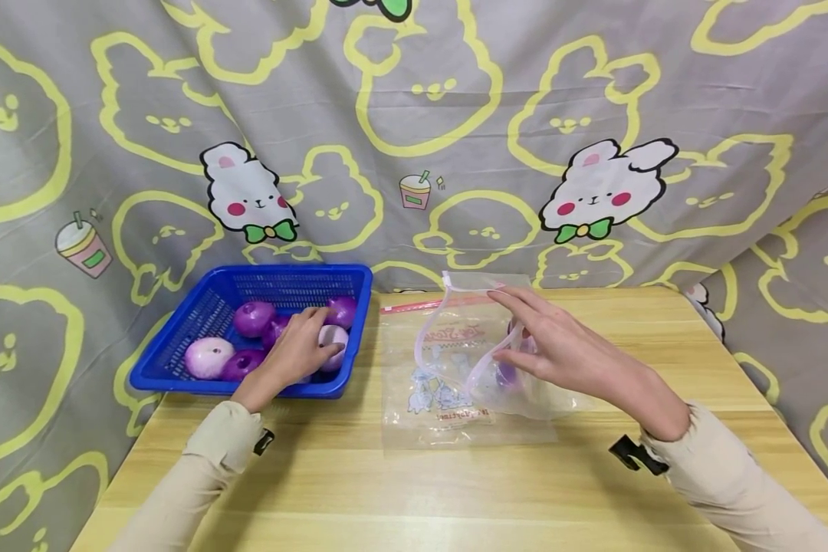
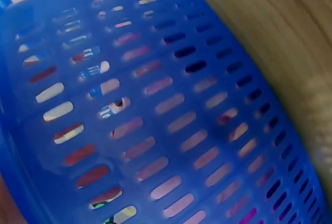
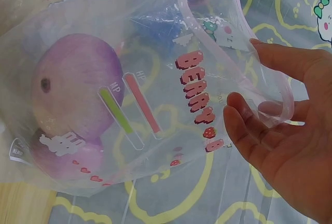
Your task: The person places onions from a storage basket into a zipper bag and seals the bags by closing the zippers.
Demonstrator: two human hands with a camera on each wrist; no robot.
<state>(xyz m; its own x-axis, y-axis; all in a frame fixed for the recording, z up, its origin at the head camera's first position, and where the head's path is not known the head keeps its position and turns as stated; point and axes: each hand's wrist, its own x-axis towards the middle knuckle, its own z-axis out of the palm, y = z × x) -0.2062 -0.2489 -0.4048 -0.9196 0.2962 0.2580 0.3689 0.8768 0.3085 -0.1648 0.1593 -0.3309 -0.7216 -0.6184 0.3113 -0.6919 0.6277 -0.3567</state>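
Purple onions point(image 1: 254, 319) lie in a blue plastic basket point(image 1: 172, 383), which stands between eight and nine o'clock of the head view. Inside the basket, one pale onion point(image 1: 209, 358) is at eight o'clock and another pale onion point(image 1: 333, 360) is near three o'clock, just under the left hand point(image 1: 290, 351). The thumb lies over this second onion, but I cannot tell whether the fingers are clamped on it; the left wrist view gives only the basket's slotted wall.

At five o'clock there is a clear zip bag point(image 3: 161, 146) with a "BERRY" print and a gaping mouth. A purple onion point(image 3: 78, 84) is already inside it. The right hand point(image 1: 569, 349), at four o'clock, has thumb and forefinger spread apart, touching the bag's pale pink rim point(image 3: 244, 76). Another transparent bag point(image 1: 400, 422), with a red zip strip point(image 1: 414, 306), lies flat beneath, on the wooden table point(image 1: 400, 498). Behind everything hangs a grey curtain point(image 1: 448, 238) with rabbits.
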